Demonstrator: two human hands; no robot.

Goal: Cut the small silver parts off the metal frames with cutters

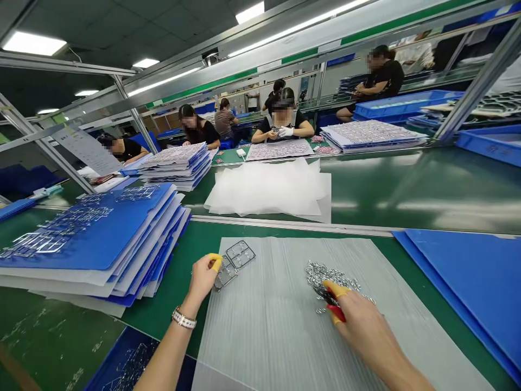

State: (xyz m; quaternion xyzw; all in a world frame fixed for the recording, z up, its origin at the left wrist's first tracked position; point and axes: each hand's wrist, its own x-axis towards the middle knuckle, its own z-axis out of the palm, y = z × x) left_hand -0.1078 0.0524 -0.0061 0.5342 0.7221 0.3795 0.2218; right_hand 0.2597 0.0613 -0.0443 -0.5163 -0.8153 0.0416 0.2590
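Note:
My left hand (201, 279), with a yellow finger cot, grips the edge of a metal lattice frame (233, 265) that rests on a ribbed grey foam sheet (260, 320). My right hand (358, 320), also wearing yellow finger cots, holds red-handled side cutters (334, 309). Their jaws sit at the edge of a loose pile of small shiny metal pieces (329, 278), which lies on the same sheet. The cutters' tips are partly hidden by my fingers.
A tall stack of blue plastic sheets (97, 239) with metal frames stands at left, and a blue sheet (459, 277) lies at right. A blue tray (130, 364) sits at the bench's near edge. White sheets (268, 187) lie beyond a metal rail, with co-workers at benches further off.

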